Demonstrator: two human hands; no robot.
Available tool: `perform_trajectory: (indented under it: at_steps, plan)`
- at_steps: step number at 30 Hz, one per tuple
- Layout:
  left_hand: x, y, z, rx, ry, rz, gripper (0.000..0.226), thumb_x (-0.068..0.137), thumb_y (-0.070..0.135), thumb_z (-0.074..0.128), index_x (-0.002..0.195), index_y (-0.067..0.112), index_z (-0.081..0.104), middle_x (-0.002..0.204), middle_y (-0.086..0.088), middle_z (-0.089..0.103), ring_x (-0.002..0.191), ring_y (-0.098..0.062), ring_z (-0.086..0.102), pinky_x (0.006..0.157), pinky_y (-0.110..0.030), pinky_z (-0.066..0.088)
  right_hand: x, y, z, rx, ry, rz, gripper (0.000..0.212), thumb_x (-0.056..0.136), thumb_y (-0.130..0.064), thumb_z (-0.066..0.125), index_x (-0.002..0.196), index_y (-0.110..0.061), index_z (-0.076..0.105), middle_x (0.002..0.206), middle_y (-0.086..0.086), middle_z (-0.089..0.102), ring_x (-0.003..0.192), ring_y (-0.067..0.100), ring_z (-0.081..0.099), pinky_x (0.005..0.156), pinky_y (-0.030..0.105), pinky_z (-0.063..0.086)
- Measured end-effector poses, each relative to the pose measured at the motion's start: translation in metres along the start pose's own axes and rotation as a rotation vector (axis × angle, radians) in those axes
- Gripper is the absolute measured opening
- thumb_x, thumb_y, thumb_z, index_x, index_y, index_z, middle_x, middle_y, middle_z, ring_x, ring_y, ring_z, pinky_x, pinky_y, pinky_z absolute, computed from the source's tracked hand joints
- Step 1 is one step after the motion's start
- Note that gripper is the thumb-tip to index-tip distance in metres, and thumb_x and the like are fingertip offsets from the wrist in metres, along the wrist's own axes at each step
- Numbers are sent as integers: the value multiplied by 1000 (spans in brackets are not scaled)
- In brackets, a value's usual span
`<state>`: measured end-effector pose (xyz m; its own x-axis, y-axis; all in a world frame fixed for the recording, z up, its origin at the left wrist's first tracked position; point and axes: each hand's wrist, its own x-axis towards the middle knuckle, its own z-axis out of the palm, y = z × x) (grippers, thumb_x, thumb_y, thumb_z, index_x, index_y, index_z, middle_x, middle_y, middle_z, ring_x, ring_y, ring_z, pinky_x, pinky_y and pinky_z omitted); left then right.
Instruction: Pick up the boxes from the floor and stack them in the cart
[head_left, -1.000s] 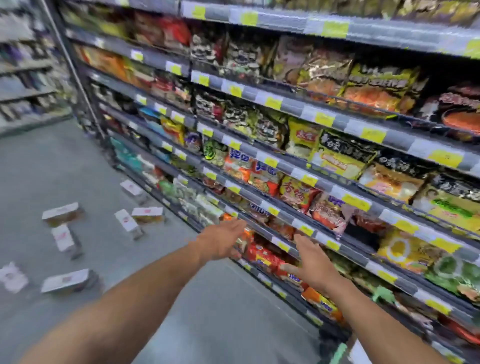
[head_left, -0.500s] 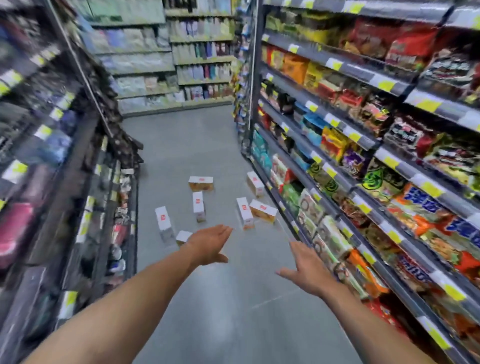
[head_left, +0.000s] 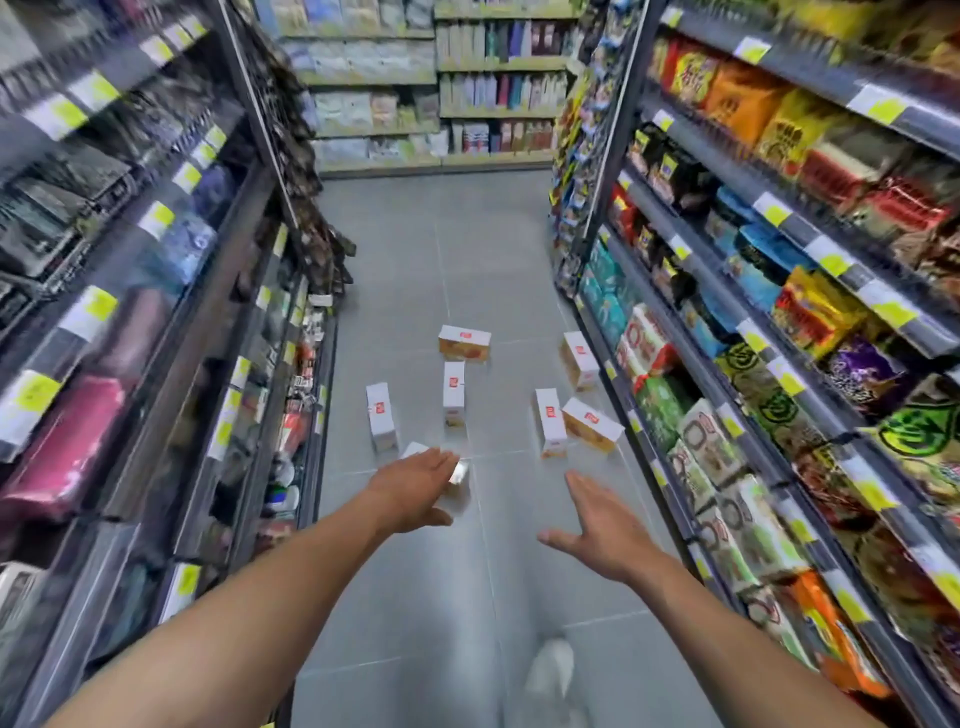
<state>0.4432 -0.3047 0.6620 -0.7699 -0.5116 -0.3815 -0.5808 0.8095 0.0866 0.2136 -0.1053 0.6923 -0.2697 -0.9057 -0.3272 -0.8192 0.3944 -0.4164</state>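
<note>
Several white boxes with red labels and orange sides lie scattered on the grey aisle floor ahead: one box (head_left: 464, 343) farthest, one (head_left: 453, 393) in the middle, one (head_left: 381, 423) at the left, one (head_left: 578, 360) by the right shelves, and a pair (head_left: 550, 429) (head_left: 593, 430) touching. The nearest box (head_left: 459, 480) is partly hidden behind my left hand (head_left: 413, 486). Both hands are stretched forward, empty, fingers apart; my right hand (head_left: 602, 527) is over bare floor. No cart is in view.
Stocked shelves line the aisle closely: dark packets on the left shelving (head_left: 156, 312), snack bags on the right shelving (head_left: 779, 338). More shelves (head_left: 436, 93) close the far end. A white shoe (head_left: 550, 670) shows on the floor (head_left: 467, 597) below.
The view has swung from facing the snack shelves to looking down the aisle. The boxes are now centred and nearer. Both hands stay stretched out and empty.
</note>
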Motion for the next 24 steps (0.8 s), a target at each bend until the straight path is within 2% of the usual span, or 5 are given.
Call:
perform_trajectory:
  at_steps: [5,8,14,18,24]
  plan:
    - [57,-18,-13,-28,-38,-43,88,93,50,69,157,12,24,162,-11,33,148,-29,35,116,-42,38,82,31,-6,4,-53,1,95,76,-81,56,147,-22,36,153,1,43,139,27,43,114,42,36]
    - [86,-33,-19,-23,-70,-88,92,94,52,66,161,11,17,168,-10,23,153,-27,26,120,-41,32,131,46,-11,6,-102,-9,88,71,-84,54,138,-28,40,141,-3,49,129,27,50,105,44,44]
    - [122,-74,-17,-71,-109,-177,95,94,55,65,162,13,13,169,-8,19,154,-27,24,121,-43,32,205,31,-20,5,-175,-22,80,83,-68,67,139,-18,43,144,6,50,129,30,50,106,41,43]
    - [139,-117,-12,-92,-129,-209,96,97,54,62,163,10,8,171,-8,12,158,-24,12,126,-38,19,255,11,-10,-11,-245,-44,78,86,-66,66,139,-13,42,141,7,50,130,30,48,107,40,40]
    - [177,-190,-22,-91,-152,-145,95,96,51,64,163,11,10,171,-9,15,158,-25,12,127,-39,19,320,-23,3,7,-240,7,93,88,-66,62,156,-16,25,166,2,26,152,23,25,119,51,28]
